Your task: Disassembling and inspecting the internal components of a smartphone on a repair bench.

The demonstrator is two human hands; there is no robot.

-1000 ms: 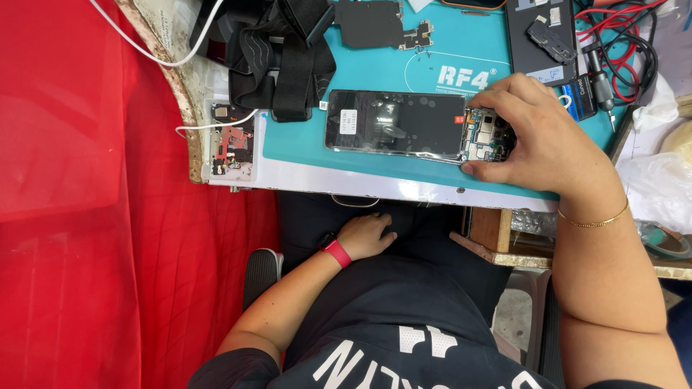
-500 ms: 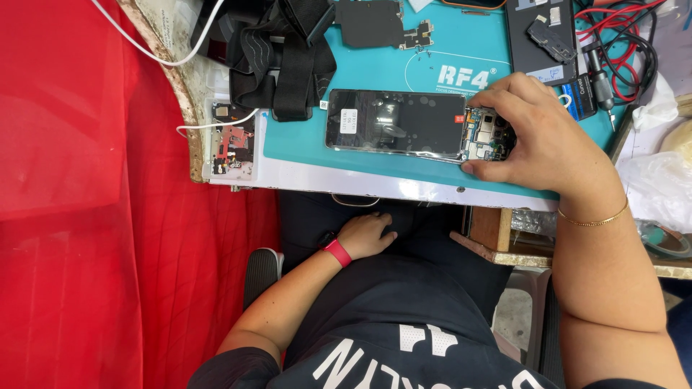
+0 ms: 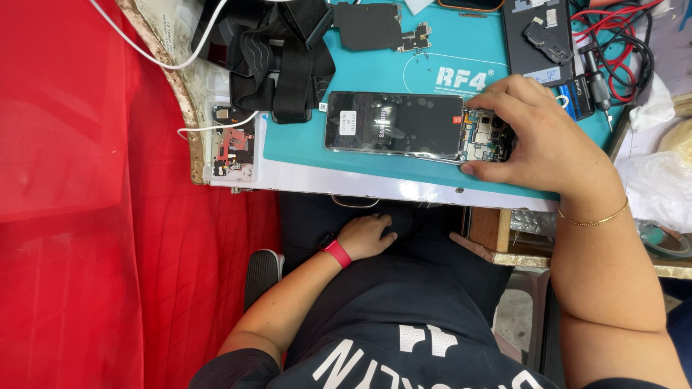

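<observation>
Nothing shifted since the earlier frames: both hands and the phone sitting as before. Right hand (image 3: pixel 540 137) resting on the teal rubber work mat (image 3: pixel 303 144), fingers curled around the end of the opened black smartphone with its back cover off (image 3: pixel 393 124), thumb against the near side and fingertips (image 3: pixel 481 101) on the far side, over the exposed circuit board and camera modules (image 3: pixel 486 135). Grip narrow, pinching that end of the phone. Thin gold bracelet (image 3: pixel 595 220) on the right wrist. Phone lying flat, lengthwise along the near edge of the mat, roughly midway along the desk's front edge. Left hand (image 3: pixel 367 236) down off the desk, resting on the lap, fingers loosely curled, holding nothing; red wristband (image 3: pixel 336 253) on that wrist. Black webbing straps in a bundle (image 3: pixel 277 61) at the far left corner of the mat, touching the mat edge. Small bare circuit board with pink and copper parts (image 3: pixel 232 144) on the white desk edge (image 3: pixel 339 186) just left of the mat, thin white cable (image 3: pixel 155 57) running past it. Dark flat phone component plate (image 3: pixel 371 25) near the mat's far edge. Second dark phone body (image 3: pixel 537 36) at the far right, red and black wires (image 3: pixel 620 50) beside it. Red cloth (image 3: pixel 86 202) hanging left of the desk.
</observation>
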